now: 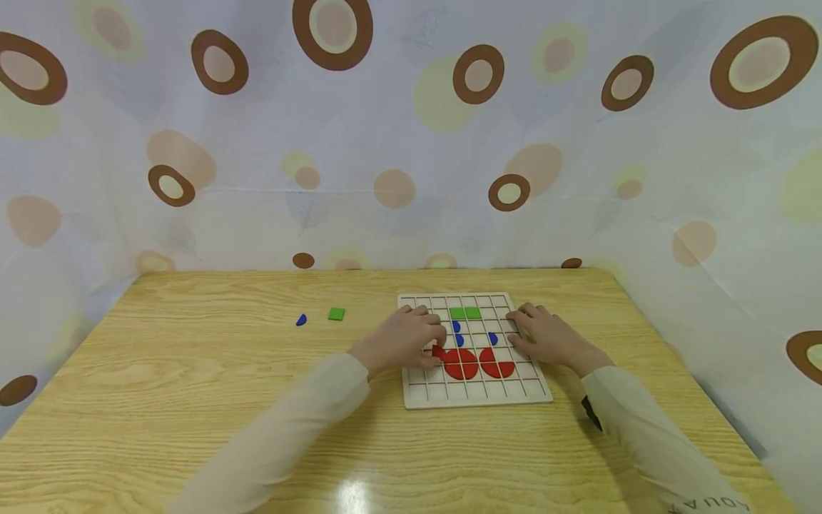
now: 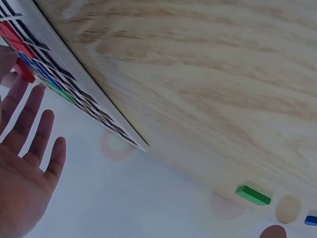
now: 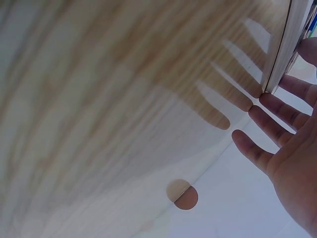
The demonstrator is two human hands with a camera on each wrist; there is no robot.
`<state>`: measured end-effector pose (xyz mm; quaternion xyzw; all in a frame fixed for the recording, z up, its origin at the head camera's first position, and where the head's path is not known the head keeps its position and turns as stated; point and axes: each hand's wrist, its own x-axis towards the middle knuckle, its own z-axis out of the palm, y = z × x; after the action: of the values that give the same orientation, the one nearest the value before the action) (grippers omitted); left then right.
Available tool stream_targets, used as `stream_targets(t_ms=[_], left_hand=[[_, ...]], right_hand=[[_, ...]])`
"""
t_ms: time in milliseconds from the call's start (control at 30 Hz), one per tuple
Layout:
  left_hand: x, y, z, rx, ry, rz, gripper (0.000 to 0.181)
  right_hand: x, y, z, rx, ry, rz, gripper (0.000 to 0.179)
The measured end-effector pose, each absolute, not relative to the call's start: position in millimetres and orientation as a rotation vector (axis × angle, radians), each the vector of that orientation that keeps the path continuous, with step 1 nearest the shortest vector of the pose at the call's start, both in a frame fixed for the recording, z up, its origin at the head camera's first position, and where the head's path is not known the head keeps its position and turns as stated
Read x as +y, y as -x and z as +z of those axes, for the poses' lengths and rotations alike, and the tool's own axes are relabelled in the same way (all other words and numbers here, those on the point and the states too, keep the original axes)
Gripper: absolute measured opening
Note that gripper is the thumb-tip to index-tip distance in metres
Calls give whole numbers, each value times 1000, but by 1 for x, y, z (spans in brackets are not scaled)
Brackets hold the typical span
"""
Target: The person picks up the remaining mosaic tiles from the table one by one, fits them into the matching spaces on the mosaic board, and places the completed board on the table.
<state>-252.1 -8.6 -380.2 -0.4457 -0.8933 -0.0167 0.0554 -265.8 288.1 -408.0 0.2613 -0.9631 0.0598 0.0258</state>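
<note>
The left hand [image 1: 401, 340] covers part of the left edge of the board [image 1: 478, 391] and some of the pinched red piece [image 1: 438, 352]. The right hand [image 1: 549, 337] hides a stretch of the right edge. I can't make out the dark thing [image 1: 591, 413] by the right sleeve [image 1: 648, 432]. The sleeve's lettering [image 1: 716, 504] runs off the head view's bottom; the left wrist view cuts off a blue piece [image 2: 311, 220].

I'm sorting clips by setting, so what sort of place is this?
Probably an indoor tabletop area, perhaps screened off for puzzle work: a wood-grain table, a circle-patterned backdrop behind and at both sides, and a white gridded board bearing coloured pieces.
</note>
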Motion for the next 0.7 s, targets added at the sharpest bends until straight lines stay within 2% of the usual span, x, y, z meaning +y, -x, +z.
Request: stream_targets(t_ms=[400, 700], left_hand=[[24, 257, -381, -2690, 1340, -87, 18], [43, 260, -381, -2729, 1295, -80, 22]], right_hand=[[288, 266, -407, -2980, -796, 182, 42], [288, 266, -408, -2996, -785, 172, 42]])
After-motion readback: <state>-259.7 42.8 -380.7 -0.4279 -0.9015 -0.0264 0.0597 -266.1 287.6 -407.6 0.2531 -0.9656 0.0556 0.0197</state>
